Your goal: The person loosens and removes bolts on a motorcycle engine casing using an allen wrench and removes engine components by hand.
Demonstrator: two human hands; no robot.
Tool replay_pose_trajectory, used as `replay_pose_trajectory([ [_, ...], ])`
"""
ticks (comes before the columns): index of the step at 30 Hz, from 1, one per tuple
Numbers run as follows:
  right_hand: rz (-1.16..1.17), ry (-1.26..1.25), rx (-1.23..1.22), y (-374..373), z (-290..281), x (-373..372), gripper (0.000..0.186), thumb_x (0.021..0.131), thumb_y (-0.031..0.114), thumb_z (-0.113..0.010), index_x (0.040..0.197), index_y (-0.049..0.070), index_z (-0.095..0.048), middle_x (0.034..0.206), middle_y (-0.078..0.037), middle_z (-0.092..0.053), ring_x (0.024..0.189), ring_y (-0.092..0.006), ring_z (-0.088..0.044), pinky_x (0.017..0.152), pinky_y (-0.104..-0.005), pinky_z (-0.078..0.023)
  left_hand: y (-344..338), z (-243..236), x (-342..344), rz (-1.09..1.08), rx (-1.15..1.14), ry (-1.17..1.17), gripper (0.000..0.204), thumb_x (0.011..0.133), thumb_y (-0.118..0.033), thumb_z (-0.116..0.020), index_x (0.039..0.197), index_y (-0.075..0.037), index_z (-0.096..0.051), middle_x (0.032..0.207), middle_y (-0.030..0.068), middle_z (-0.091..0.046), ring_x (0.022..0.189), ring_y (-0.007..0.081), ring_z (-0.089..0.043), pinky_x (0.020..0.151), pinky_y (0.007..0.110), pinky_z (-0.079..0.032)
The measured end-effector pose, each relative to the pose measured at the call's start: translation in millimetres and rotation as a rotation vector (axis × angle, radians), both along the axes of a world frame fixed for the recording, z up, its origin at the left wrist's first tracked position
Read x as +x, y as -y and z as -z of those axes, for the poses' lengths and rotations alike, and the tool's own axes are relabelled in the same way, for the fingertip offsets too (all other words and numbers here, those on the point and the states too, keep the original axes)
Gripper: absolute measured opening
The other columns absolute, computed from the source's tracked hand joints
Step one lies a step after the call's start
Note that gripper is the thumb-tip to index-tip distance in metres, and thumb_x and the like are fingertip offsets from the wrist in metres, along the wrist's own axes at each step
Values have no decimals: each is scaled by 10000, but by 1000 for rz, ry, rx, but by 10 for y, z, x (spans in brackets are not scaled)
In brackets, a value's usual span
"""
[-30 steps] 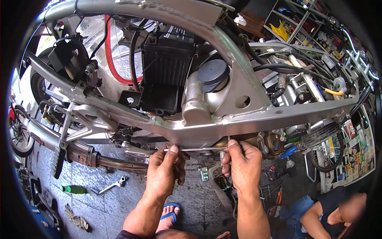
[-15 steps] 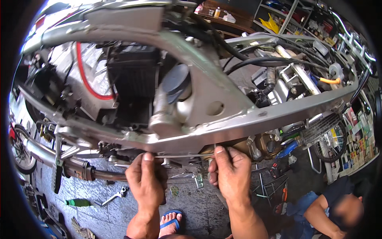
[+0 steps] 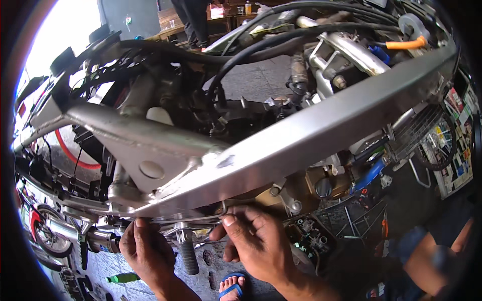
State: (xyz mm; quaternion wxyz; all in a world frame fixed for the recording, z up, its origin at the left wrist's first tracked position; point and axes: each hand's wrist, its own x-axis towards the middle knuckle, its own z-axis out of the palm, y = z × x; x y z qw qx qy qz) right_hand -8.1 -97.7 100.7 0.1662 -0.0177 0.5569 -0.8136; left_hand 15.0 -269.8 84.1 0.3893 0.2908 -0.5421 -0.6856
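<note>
while the left hand [image 3: 145,248] grips under the silver frame [image 3: 301,145], the right hand [image 3: 258,246] pinches a thin wire [image 3: 221,208].

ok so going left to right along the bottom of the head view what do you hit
green bottle → left hand → black footpeg → blue sandal → right hand → another person's arm

Frame beam [image 3: 311,135] above both hands; left hand [image 3: 145,248] left of footpeg [image 3: 188,256], right hand [image 3: 258,246] right, perhaps touching beam.
</note>
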Motion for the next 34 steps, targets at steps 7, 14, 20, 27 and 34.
replay_pose_trajectory([
  [7,-25,-45,-65,-40,35,-27,177,973,122,-509,1084,-16,-528,852,-88,-648,559,-60,-550,509,-191,-481,-93,-110,-5,-29,-3,45,182,893,-191,-662,948,-42,-572,665,22,-578,451,35,-444,369,166,-338],
  [14,-31,-26,-9,-2,71,-4,179,985,144,-478,967,-15,-559,805,-51,-626,558,-71,-560,500,-218,-476,20,-14,48,47,-20,61,197,911,-244,-640,930,-55,-587,718,8,-562,566,33,-449,481,167,-359],
  [20,92,-43,15,112,-50,14,237,992,193,-485,994,-23,-582,725,-51,-633,490,-71,-534,454,-213,-459,51,-15,102,100,98,122,291,867,-54,-551,1155,-23,-585,801,98,-619,748,237,-548,687,345,-447],
  [27,59,23,228,147,-103,35,253,982,236,-503,935,4,-593,702,-38,-640,489,-75,-564,406,-211,-417,107,-35,193,401,167,0,208,929,-276,-577,858,-81,-577,686,-15,-538,535,36,-439,390,166,-279],
  [34,483,-348,-28,35,210,603,220,958,223,-565,1068,33,-577,762,-54,-641,626,-86,-616,557,-174,-471,-180,247,465,745,488,-136,196,900,-272,-614,818,-105,-553,642,-1,-547,482,99,-521,367,212,-407],
])
